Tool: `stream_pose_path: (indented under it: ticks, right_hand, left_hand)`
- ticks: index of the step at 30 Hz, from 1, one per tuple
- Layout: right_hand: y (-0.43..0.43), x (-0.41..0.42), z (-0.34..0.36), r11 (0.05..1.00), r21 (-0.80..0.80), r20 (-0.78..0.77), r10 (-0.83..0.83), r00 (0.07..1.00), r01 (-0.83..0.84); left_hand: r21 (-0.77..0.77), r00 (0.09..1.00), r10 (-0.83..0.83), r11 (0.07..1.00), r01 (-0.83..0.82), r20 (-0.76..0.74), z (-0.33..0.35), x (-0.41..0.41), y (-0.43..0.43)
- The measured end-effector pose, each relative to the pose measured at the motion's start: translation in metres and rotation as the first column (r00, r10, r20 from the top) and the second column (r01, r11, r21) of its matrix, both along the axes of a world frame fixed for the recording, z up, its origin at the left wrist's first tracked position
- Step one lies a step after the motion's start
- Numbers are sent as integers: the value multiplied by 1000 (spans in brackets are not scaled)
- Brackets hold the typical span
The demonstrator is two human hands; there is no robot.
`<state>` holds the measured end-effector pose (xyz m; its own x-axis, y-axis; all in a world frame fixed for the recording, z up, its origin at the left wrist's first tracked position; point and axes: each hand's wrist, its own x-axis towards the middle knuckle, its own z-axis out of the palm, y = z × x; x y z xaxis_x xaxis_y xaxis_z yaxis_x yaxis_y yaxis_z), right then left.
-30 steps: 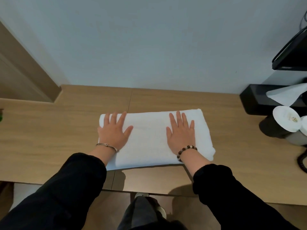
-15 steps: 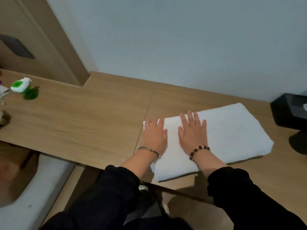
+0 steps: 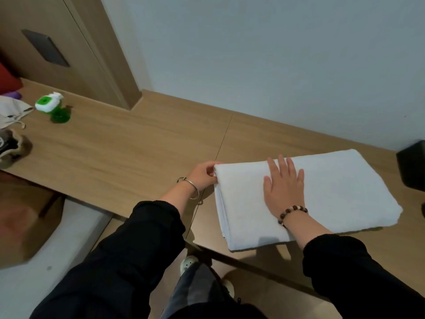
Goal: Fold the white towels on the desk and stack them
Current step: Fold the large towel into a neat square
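One white towel [image 3: 345, 192] on the wooden desk [image 3: 128, 157] by the wall [image 3: 276, 65]; left hand [image 3: 203, 174] pinches its corner; right hand [image 3: 284, 187] spread flat.

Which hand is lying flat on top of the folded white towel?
The right hand, wearing the brown-and-white beaded bracelet, lies flat on the folded white towel. The left hand, wearing the thin silver bangle, pinches its left edge instead.
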<state>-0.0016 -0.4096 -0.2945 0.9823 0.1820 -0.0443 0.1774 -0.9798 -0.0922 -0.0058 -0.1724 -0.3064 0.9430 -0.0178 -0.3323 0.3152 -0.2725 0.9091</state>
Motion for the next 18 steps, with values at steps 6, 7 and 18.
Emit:
stream_pose_path:
  ticks: [6,7,18]
  right_hand:
    - [-2,0,-2,1000,3,21,2,1000,-2]
    - [-2,1,-3,1000,9,19,4,1000,-4]
    - [15,2,0,989,-52,12,-138,990,138]
  left_hand:
    - [110,998,12,994,-19,64,-6,4,0]
    - [65,999,31,997,-33,37,-6,5,0]
    - [-422,863,212,803,-421,-458,14,2,0]
